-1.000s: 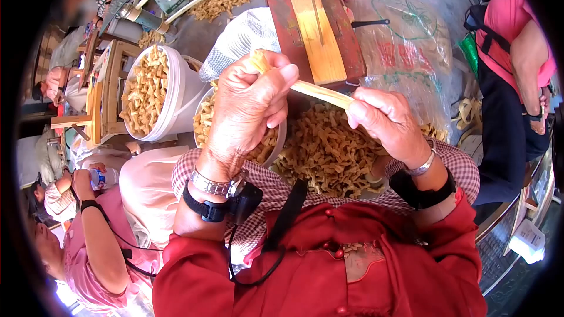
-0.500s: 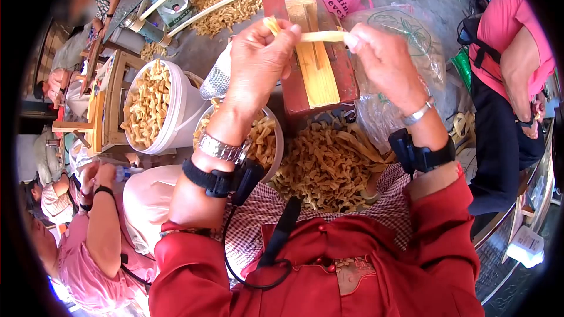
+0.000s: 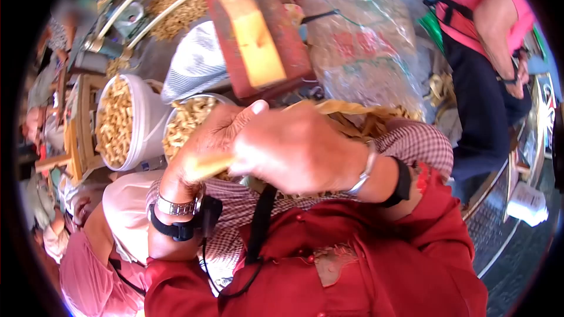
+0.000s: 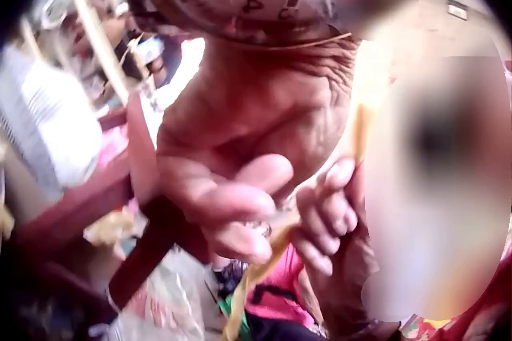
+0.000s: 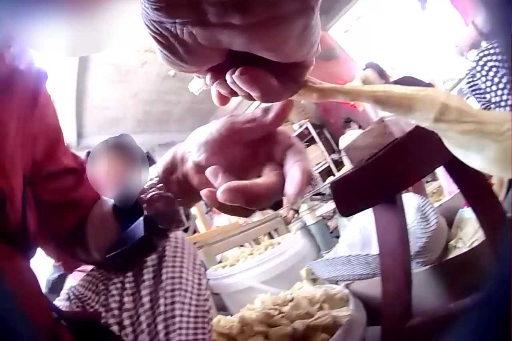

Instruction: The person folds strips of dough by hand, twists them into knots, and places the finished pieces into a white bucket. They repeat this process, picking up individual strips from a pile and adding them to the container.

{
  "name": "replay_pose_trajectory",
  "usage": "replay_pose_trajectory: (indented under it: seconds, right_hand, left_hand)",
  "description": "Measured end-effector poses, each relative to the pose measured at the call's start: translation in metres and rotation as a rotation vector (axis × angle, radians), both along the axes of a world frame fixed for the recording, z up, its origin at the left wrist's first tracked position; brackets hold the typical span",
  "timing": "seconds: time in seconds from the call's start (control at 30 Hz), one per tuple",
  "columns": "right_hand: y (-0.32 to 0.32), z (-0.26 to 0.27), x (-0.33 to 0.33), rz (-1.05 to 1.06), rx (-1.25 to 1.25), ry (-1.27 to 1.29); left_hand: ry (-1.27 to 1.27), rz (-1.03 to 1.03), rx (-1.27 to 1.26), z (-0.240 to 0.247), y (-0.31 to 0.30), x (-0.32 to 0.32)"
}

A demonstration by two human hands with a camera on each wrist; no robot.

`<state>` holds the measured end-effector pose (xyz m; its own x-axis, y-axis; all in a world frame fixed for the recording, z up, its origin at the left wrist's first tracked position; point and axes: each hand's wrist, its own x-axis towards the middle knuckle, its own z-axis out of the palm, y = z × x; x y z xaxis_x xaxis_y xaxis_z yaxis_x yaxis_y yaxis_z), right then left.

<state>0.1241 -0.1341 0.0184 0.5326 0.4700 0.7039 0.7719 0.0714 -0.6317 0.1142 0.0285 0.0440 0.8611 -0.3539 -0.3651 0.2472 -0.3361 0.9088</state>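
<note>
Both hands work on a long pale yellow pliable strip [image 5: 408, 101] above the lap. My right hand [image 3: 299, 147], blurred, crosses in front of my left hand [image 3: 208, 135] and grips the strip. In the head view a blurred length of strip lies across the left hand near its wrist. The left hand's fingers [image 4: 240, 201] are curled, and the strip passes beside their tips in the left wrist view. In the right wrist view a wide length trails from the right fist towards the right edge. Where the strip winds between the palms is hidden.
A red bench [image 3: 294, 53] carries a yellow wooden block [image 3: 255, 35]. To its left stand two white buckets, the larger one [image 3: 144, 123] full of knotted yellow pieces [image 3: 114, 120]. Plastic sacking [image 3: 364, 41] lies beyond the hands. A person in pink [image 3: 493, 6] sits at right.
Both hands have come down from over the bench towards the body. The right hand has swung left across the left hand; the strip was stretched straight between them before. The head view has shifted.
</note>
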Motion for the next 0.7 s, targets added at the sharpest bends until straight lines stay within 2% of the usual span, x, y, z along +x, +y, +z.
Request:
replay_pose_trajectory:
  seconds: [0.03,0.1,0.13,0.17,0.2,0.3,0.33,0.4,0.43,0.47,0.53,0.7]
  right_hand:
    - [0.005,0.003,-0.011,0.027,0.060,-0.015]
    - [0.005,0.005,-0.028,0.066,-0.038,-0.097]
    - [0.008,0.006,-0.036,0.088,-0.083,-0.138]
    - [0.022,-0.008,-0.047,0.134,0.063,-0.142]
    - [0.020,-0.008,-0.055,0.177,0.036,-0.112]
    - [0.012,-0.006,-0.056,0.214,-0.002,-0.048]
    - [0.008,-0.003,-0.054,0.211,-0.009,-0.032]
    - [0.002,0.003,-0.039,-0.094,0.157,-0.027]
    - [-0.003,0.002,-0.028,-0.192,0.210,0.064]
    - [-0.007,0.001,-0.018,-0.282,0.269,0.159]
    - [-0.012,-0.007,-0.001,-0.325,0.324,0.379]
    - [-0.016,-0.001,0.009,-0.378,0.254,0.565]
  left_hand:
    - [0.084,-0.002,-0.083,-0.003,-0.008,-0.005]
    - [0.261,0.004,-0.236,-0.003,-0.028,-0.012]
    - [0.448,0.000,-0.243,-0.004,-0.035,-0.009]
    - [0.635,0.000,-0.245,-0.003,-0.042,-0.006]
    - [0.655,0.046,-0.186,0.004,-0.049,-0.002]
    - [0.720,0.054,-0.554,-0.007,-0.036,0.009]
    - [0.612,0.092,-0.561,-0.005,-0.034,0.009]
    - [0.387,0.215,-0.461,-0.007,-0.032,0.004]
    - [0.243,0.264,-0.377,-0.011,-0.035,0.001]
    - [0.130,0.214,-0.384,-0.010,-0.030,-0.005]
    - [-0.032,0.165,-0.341,-0.004,-0.028,-0.007]
    - [-0.508,0.240,0.038,0.011,-0.034,-0.009]
